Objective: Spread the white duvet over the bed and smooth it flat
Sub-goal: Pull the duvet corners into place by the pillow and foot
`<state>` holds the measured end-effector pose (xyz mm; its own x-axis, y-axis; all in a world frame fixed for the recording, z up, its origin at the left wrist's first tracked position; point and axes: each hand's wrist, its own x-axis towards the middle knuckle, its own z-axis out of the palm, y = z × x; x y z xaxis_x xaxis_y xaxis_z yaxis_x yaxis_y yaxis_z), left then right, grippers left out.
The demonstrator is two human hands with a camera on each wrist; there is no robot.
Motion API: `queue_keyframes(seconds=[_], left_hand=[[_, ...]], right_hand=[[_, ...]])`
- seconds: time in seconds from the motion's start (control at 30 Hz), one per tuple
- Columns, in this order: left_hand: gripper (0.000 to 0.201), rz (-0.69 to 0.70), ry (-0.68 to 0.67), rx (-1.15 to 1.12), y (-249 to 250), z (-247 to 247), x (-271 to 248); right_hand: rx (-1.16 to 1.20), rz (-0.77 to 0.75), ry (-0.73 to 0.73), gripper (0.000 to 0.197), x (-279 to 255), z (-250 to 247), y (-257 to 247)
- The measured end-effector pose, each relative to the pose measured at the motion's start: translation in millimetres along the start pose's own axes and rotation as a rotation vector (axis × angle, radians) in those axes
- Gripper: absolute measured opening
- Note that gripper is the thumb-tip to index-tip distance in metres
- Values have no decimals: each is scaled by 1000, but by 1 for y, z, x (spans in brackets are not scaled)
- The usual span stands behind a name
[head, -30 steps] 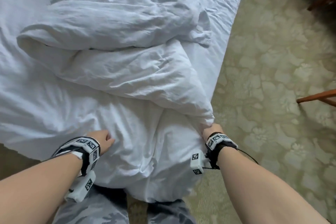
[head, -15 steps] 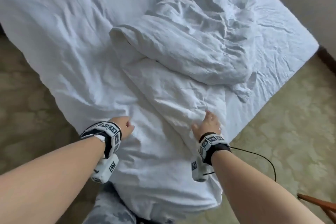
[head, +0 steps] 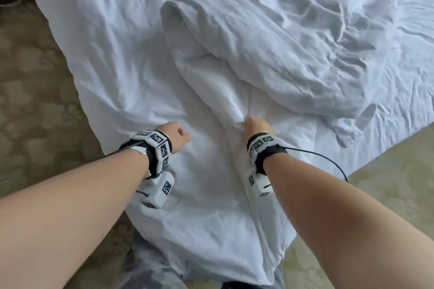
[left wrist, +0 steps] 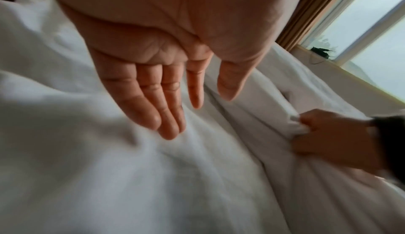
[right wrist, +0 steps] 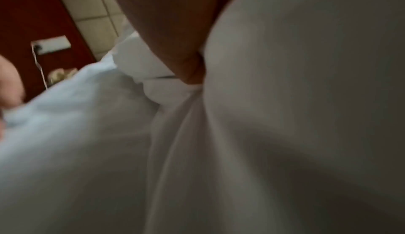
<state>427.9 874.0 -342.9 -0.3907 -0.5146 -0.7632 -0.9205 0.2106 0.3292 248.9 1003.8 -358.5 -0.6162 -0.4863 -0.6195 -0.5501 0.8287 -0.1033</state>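
The white duvet [head: 270, 37] lies bunched and folded over on the bed [head: 98, 37], its thick rolled fold running across the middle and a flatter part hanging off the near corner. My right hand [head: 254, 124] pinches a ridge of the duvet fabric near the corner; the left wrist view shows cloth bunched in that right hand [left wrist: 324, 134]. My left hand [head: 177, 134] hovers just above the duvet to the left, and in its wrist view the left hand [left wrist: 173, 102] has straight fingers and holds nothing. The right wrist view is filled by blurred white cloth [right wrist: 219, 151].
Patterned beige carpet [head: 35, 89] lies left and right of the bed corner. A window [left wrist: 372, 30] with a brown curtain stands beyond the bed. A dark red wall panel [right wrist: 32, 21] with a white socket and cable is at the far side.
The view has swung left and closer over the bed corner. My right hand went from resting flat on the duvet to pinching a ridge of it. My left hand stays beside it.
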Motion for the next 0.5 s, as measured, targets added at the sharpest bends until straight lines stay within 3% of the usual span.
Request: queue_keyframes(seconds=[0.1, 0.17, 0.23, 0.27, 0.3, 0.33, 0.4, 0.47, 0.5], left_hand=[[69, -86, 78, -202, 45, 27, 8], [87, -110, 171, -509, 101, 44, 11], [86, -120, 262, -819, 162, 57, 20], [70, -114, 274, -869, 193, 63, 21], [46, -89, 262, -841, 222, 72, 19], [36, -57, 235, -745, 249, 84, 14], [42, -17, 111, -533, 294, 120, -14], [44, 37, -41, -275, 326, 159, -47], [44, 52, -112, -132, 339, 173, -68]], right_hand=[[174, -77, 52, 22, -2, -21, 38], [426, -96, 59, 18, -3, -24, 84], [634, -91, -1, 15, -1, -22, 143], [688, -68, -29, 16, -1, -18, 177], [702, -24, -49, 20, 0, -15, 213], [688, 20, -62, 27, -1, -13, 247], [617, 96, -113, 29, -13, -15, 311], [633, 153, -166, 18, -24, -31, 361], [764, 189, -166, 30, -29, -47, 378]])
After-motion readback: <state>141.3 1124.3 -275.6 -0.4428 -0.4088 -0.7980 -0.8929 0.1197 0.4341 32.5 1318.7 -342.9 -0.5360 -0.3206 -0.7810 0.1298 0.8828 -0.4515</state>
